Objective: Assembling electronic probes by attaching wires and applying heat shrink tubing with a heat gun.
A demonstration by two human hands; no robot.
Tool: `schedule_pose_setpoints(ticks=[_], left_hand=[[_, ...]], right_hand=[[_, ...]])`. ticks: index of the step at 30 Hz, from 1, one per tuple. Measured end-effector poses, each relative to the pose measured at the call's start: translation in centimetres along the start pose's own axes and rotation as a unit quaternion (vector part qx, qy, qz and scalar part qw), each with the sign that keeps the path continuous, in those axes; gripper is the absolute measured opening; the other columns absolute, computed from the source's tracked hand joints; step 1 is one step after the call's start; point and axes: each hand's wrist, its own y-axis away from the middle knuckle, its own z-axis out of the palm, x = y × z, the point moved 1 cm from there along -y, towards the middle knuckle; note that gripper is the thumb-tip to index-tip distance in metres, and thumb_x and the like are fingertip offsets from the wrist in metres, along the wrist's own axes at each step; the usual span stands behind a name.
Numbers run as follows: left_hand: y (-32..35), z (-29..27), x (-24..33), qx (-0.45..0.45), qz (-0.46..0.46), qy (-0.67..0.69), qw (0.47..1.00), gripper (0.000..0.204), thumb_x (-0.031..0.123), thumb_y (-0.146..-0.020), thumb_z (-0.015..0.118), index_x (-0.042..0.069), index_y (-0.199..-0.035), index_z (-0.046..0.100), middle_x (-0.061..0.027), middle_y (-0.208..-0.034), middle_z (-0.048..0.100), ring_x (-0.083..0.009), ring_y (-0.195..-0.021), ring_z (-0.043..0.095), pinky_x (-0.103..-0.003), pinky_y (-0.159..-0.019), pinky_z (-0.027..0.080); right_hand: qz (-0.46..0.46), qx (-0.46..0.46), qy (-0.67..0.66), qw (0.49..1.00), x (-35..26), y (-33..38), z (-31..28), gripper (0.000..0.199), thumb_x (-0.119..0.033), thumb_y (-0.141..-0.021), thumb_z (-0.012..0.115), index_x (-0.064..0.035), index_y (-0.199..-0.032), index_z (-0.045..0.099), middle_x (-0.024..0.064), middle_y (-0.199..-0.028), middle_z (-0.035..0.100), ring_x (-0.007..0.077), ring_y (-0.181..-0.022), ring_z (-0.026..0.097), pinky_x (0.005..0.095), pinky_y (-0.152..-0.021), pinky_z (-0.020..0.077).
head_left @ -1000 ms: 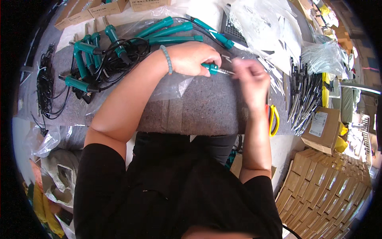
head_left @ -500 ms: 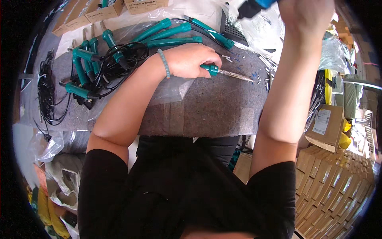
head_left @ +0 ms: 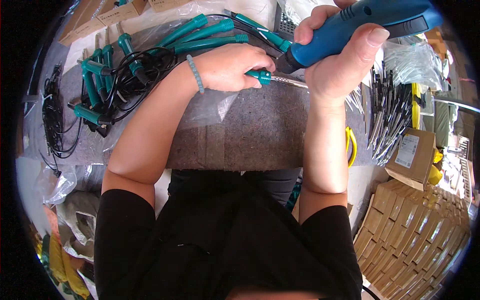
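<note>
My left hand (head_left: 227, 67) is closed around the green handle of a soldering iron (head_left: 264, 77), whose metal barrel points right. My right hand (head_left: 342, 75) grips a blue electric screwdriver (head_left: 345, 37), the thumb lying along its body. The tool's dark nose comes down close to the iron's collar; whether it touches, I cannot tell. The iron's far tip is hidden behind my right hand. Beyond my left hand lie several green handles (head_left: 200, 34) in a row. To the left, more green soldering irons (head_left: 131, 52) rest among tangled black cords (head_left: 150, 70).
Grey fabric (head_left: 240, 135) covers the bench. On the right are a heap of thin metal rods (head_left: 392, 110), yellow-handled pliers (head_left: 351, 145) and a clear plastic bag (head_left: 412, 67). Cardboard boxes (head_left: 120, 14) stand at the back left; a brown carton (head_left: 411, 155) sits by the right edge.
My right hand has brought the blue screwdriver from the far right back toward the soldering iron. The left hand keeps its hold on the iron. The pliers and rods have come into sight.
</note>
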Motion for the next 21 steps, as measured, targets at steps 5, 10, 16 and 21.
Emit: schedule_pose_setpoints(ticks=[5,10,16,21], left_hand=[[-0.4,0.1,-0.1,0.003,0.018,-0.007,1.000,0.024,0.010,-0.077,0.070,0.000,-0.097,0.060,-0.0147,-0.091,0.060,-0.0334,-0.089,0.060,-0.041,-0.076,0.047],[-0.4,0.4,-0.3,0.015,0.010,0.020,1.000,0.024,0.009,-0.075,0.072,-0.004,-0.081,0.053,-0.0152,-0.089,0.053,-0.0342,-0.085,0.055,-0.041,-0.072,0.044],[-0.3,0.1,-0.1,0.003,0.008,-0.012,1.000,0.022,0.010,-0.076,0.070,0.000,-0.093,0.060,-0.0162,-0.090,0.060,-0.0360,-0.088,0.060,-0.042,-0.077,0.048],[-0.2,-0.3,0.5,0.000,0.012,-0.012,1.000,0.021,0.010,-0.076,0.069,0.000,-0.092,0.061,-0.0166,-0.092,0.060,-0.0368,-0.090,0.060,-0.044,-0.079,0.048]], right_hand=[[0.004,0.028,0.024,0.999,0.7,0.3,-0.1,0.077,-0.068,-0.083,0.052,0.0051,-0.107,0.043,0.0109,-0.066,0.052,0.0153,-0.050,0.051,0.0236,-0.046,0.0400],[0.013,0.033,0.034,0.999,0.9,0.5,-0.2,0.077,-0.068,-0.083,0.053,0.0051,-0.106,0.043,0.0109,-0.067,0.052,0.0155,-0.050,0.052,0.0237,-0.046,0.0404],[0.040,0.028,0.020,0.999,0.6,0.9,0.4,0.078,-0.066,-0.081,0.057,0.0054,-0.107,0.043,0.0113,-0.068,0.052,0.0154,-0.051,0.052,0.0234,-0.046,0.0403],[0.014,-0.010,-0.014,1.000,1.6,0.8,0.1,0.079,-0.067,-0.079,0.059,0.0056,-0.106,0.043,0.0114,-0.067,0.052,0.0152,-0.050,0.052,0.0225,-0.045,0.0398]])
